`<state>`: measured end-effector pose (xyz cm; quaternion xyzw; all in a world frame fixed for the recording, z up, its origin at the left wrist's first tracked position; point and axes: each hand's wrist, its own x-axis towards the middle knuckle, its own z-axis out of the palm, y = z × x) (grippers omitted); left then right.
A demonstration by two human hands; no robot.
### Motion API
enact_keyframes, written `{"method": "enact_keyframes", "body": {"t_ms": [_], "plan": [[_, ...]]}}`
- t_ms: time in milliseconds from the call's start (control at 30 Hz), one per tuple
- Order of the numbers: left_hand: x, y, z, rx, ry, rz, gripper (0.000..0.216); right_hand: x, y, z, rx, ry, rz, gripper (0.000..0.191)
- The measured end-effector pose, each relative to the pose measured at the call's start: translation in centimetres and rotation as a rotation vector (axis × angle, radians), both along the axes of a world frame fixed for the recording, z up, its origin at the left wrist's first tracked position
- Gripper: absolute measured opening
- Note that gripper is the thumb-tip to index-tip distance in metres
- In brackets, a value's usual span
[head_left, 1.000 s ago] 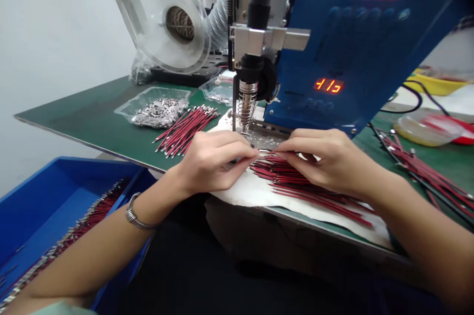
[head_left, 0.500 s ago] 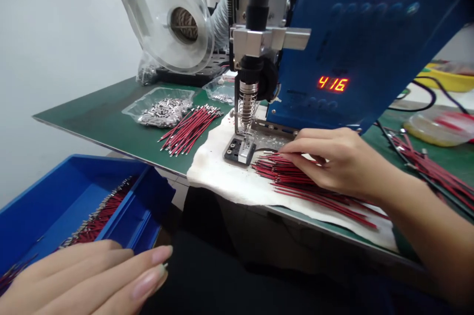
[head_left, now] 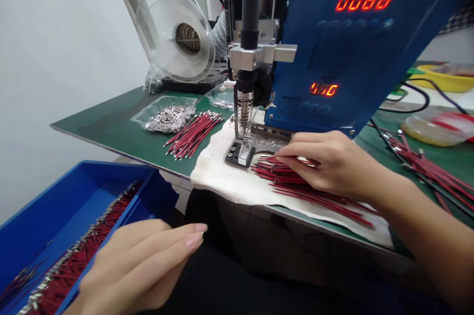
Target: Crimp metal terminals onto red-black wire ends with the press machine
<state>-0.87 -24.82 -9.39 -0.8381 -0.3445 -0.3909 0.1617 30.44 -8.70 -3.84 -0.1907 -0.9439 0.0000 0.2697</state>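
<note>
My right hand (head_left: 326, 167) rests over a bundle of red and black wires (head_left: 322, 201) on a white cloth (head_left: 218, 177). Its thumb and fingertips are pinched on a wire at the bundle's upper edge, mostly hidden by the fingers. Just left of those wire ends is the small black and metal fixture (head_left: 240, 152) under the tip of a soldering machine (head_left: 246, 102). My left hand (head_left: 144, 260) hovers in front of the table beside a blue bin (head_left: 81, 172), with thumb and fingers pressed together. Whether anything tiny sits between them I cannot make out.
Wires with metal ends (head_left: 89, 241) fill part of the bin. On the green table (head_left: 99, 117) lie another wire bundle (head_left: 194, 135) and a clear tray (head_left: 140, 117) of metal terminals. A blue control box (head_left: 318, 58) stands behind my right hand; more wires (head_left: 429, 167) lie at right.
My left hand has moved right and up, away from over the bin, uncovering more of the wires there. My right hand stays at the bundle. The view has shifted slightly.
</note>
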Motion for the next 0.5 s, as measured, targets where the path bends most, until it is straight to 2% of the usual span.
{"method": "enact_keyframes", "body": {"t_ms": [67,167,267,400,500], "plan": [[1.4,2.0,0.7,0.027,0.024,-0.105,0.029,0.0,0.1,0.0,0.000,0.016,-0.004,0.016],[2.4,4.9,0.4,0.071,-0.109,-0.191,0.028,0.0,0.4,0.0,-0.006,0.024,-0.014,0.017],[3.5,7.4,0.3,0.092,-0.152,-0.261,0.028,0.1,0.6,-0.2,-0.016,0.013,-0.026,0.017],[5.5,10.0,1.0,0.068,-0.239,-0.238,0.022,0.0,0.7,-0.3,-0.046,0.001,-0.039,0.018],[6.5,10.9,1.2,-0.065,-0.347,-0.205,0.012,-0.2,0.6,-0.4,-0.056,-0.002,-0.038,0.018]]}}
